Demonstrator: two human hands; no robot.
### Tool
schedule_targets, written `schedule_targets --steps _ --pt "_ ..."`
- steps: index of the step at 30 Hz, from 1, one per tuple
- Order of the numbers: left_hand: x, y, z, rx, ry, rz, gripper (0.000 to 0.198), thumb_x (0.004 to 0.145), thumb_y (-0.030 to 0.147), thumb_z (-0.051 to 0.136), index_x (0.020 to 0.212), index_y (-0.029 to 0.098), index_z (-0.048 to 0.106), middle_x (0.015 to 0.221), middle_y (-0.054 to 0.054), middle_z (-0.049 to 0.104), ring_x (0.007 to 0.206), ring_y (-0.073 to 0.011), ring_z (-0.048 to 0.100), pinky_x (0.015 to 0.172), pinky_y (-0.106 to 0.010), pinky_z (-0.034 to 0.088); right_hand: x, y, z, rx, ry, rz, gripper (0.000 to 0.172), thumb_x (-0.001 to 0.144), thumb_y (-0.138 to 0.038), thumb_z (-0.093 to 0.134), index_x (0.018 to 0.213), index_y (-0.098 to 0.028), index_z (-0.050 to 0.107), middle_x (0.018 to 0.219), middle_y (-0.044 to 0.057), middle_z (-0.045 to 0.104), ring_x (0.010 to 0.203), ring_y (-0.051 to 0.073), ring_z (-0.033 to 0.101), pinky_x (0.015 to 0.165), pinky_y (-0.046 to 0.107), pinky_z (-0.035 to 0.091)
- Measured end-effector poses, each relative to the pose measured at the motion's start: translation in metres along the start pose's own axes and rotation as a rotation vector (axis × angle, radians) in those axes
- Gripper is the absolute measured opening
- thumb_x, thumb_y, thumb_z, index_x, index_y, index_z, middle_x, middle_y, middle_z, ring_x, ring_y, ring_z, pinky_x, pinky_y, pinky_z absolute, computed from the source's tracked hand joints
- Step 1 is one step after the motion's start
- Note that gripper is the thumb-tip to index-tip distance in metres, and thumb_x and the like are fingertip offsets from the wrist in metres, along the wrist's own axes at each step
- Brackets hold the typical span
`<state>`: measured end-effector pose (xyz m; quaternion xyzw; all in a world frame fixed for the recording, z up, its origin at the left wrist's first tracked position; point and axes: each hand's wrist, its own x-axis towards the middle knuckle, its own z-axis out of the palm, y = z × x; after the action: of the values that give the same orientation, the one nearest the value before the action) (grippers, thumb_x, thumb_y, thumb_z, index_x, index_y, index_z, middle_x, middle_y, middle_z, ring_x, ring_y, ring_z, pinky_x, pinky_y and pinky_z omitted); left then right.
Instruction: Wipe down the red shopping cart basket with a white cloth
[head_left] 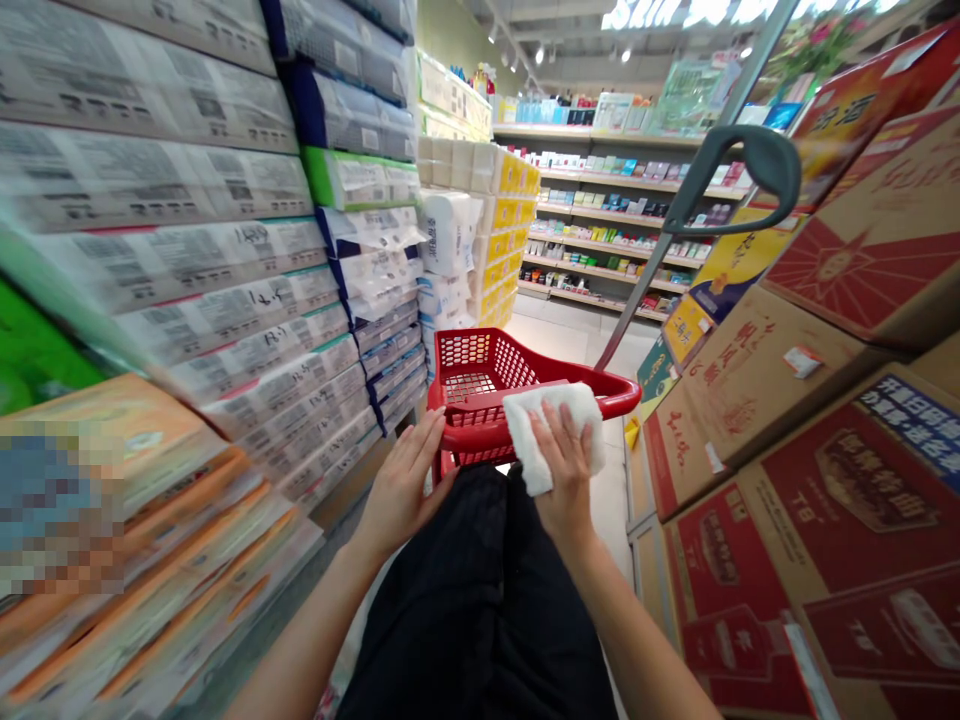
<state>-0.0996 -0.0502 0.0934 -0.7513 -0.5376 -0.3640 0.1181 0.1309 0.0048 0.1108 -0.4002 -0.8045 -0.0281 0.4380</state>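
A red plastic shopping basket [480, 350] with perforated sides stands just in front of my legs, its thick rounded rim toward me. My right hand [561, 445] presses a folded white cloth [525, 460] onto that rim, fingers spread over the fabric. Part of the rim is hidden under the cloth. At the basket's left corner, my left hand [409, 480] rests with fingers stretched out along the side and the thumb apart. A metal pole with a dark grey loop grip [784, 180] rises at the basket's right.
Wrapped paper packs [202, 190] are stacked high on the left, with orange packs [187, 560] nearer. Red and brown cartons [750, 380] line the right side. Farther off, shelves [615, 205] hold many small boxes beyond a pale floor [555, 312].
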Motion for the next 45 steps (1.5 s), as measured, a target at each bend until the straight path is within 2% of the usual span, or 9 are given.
schedule_targets --steps 4,7,12,17,21,28,34,39,45 --pt "-0.012 0.011 0.006 0.136 0.004 -0.028 0.083 0.089 0.027 0.055 0.155 0.015 0.008 0.158 -0.017 0.029 0.147 -0.0289 0.026 0.116 -0.051 0.032 0.002 -0.064 0.031 0.063 -0.04 -0.042 0.053 0.09 -0.016 0.045 0.143 -0.021 0.046 0.15 0.007 0.046 0.145 0.025 0.03 0.122 0.051 0.007" --pt "-0.017 0.012 0.009 0.187 0.007 -0.013 0.087 0.086 0.025 0.057 0.155 0.013 0.006 0.158 -0.019 0.027 0.147 -0.0302 0.026 0.116 -0.051 0.033 0.003 -0.081 0.04 0.079 -0.056 -0.094 0.053 0.091 -0.017 0.046 0.143 -0.019 0.045 0.149 0.006 0.047 0.144 0.023 0.033 0.122 0.047 0.006" --pt "-0.013 0.015 0.013 0.229 0.04 -0.062 0.079 0.091 0.023 0.052 0.156 0.016 0.007 0.156 -0.016 0.032 0.145 -0.0271 0.03 0.115 -0.048 0.034 -0.001 -0.031 0.017 0.019 -0.07 -0.231 0.045 0.095 -0.021 0.045 0.14 -0.025 0.05 0.146 0.005 0.051 0.142 0.022 0.037 0.122 0.047 0.001" --pt "-0.009 0.022 0.018 0.181 0.08 -0.109 0.074 0.093 0.026 0.052 0.155 0.016 0.013 0.156 -0.015 0.033 0.145 -0.0254 0.031 0.117 -0.046 0.032 -0.003 0.024 -0.009 -0.105 0.023 -0.111 0.05 0.095 -0.02 0.044 0.144 -0.028 0.045 0.146 0.007 0.051 0.142 0.027 0.037 0.12 0.057 0.003" --pt "-0.009 0.023 0.019 0.141 0.092 -0.137 0.073 0.093 0.028 0.051 0.155 0.017 0.014 0.156 -0.015 0.033 0.145 -0.0262 0.03 0.116 -0.047 0.032 -0.003 -0.001 0.0 -0.085 0.048 0.003 0.053 0.093 -0.017 0.042 0.145 -0.026 0.043 0.149 0.007 0.047 0.144 0.028 0.032 0.119 0.057 0.01" --pt "-0.019 0.009 0.025 0.099 0.141 -0.031 0.079 0.091 0.027 0.051 0.156 0.017 0.007 0.158 -0.017 0.028 0.145 -0.0298 0.031 0.115 -0.051 0.034 0.006 -0.086 0.042 0.07 -0.087 -0.1 0.06 0.086 -0.015 0.047 0.146 -0.018 0.042 0.15 0.006 0.046 0.143 0.023 0.034 0.123 0.047 0.003" --pt "-0.015 0.017 0.025 0.083 0.094 -0.112 0.077 0.091 0.023 0.051 0.156 0.018 0.01 0.159 -0.016 0.027 0.147 -0.0291 0.025 0.116 -0.052 0.032 -0.001 -0.039 0.023 0.017 -0.084 -0.243 0.051 0.094 -0.022 0.043 0.145 -0.023 0.042 0.147 0.005 0.05 0.141 0.021 0.038 0.123 0.047 -0.002" --pt "-0.01 0.024 0.026 0.07 0.121 -0.144 0.074 0.093 0.024 0.051 0.155 0.018 0.011 0.158 -0.014 0.03 0.147 -0.0267 0.025 0.117 -0.049 0.029 -0.003 0.019 -0.007 -0.086 -0.006 -0.137 0.047 0.095 -0.022 0.042 0.142 -0.026 0.046 0.143 0.007 0.054 0.141 0.024 0.039 0.12 0.054 -0.002" --pt "-0.011 0.026 0.026 0.02 0.128 -0.185 0.076 0.093 0.026 0.052 0.155 0.019 0.009 0.159 -0.014 0.028 0.148 -0.0269 0.022 0.118 -0.05 0.027 0.002 -0.013 0.009 -0.09 0.039 0.003 0.049 0.093 -0.019 0.043 0.141 -0.024 0.047 0.147 0.006 0.05 0.144 0.025 0.033 0.12 0.053 0.003"
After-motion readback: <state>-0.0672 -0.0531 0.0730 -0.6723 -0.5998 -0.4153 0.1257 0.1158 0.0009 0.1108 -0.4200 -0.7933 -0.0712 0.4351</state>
